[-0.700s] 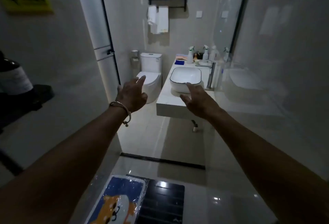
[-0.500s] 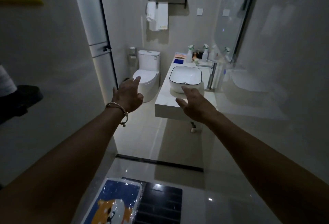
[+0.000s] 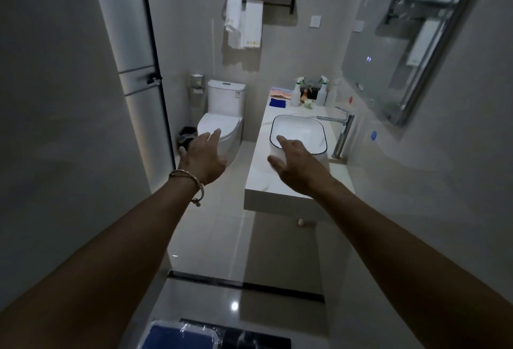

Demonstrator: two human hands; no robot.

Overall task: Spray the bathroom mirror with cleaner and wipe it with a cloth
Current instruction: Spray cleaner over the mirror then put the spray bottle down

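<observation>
Glass first: mirror point(image 3: 394, 51) on the right wall above the counter point(image 3: 261, 179), seen at a steep angle. Counter white, running to the back wall. Basin point(image 3: 298, 132) sits on it mid-length, nothing seen inside; tap point(image 3: 342, 126) just beside. Bin point(image 3: 186, 137) by the toilet point(image 3: 222, 124), contents too dark to read. Both arms out front: left hand point(image 3: 204, 158) and right hand point(image 3: 294, 167), fingers spread loose, holding nothing, well short of the supplies. Spray bottles point(image 3: 296, 96) stand at the counter's far end, below the mirror's far edge; fill levels unreadable. Folded cloths point(image 3: 281, 93) just left of them, blue cloth point(image 3: 277, 102) in front. Step, I judge: closing in to fetch a bottle. Best done by walking to the far end, taking one bottle round the neck, finger on the trigger, cloth in the other hand.
</observation>
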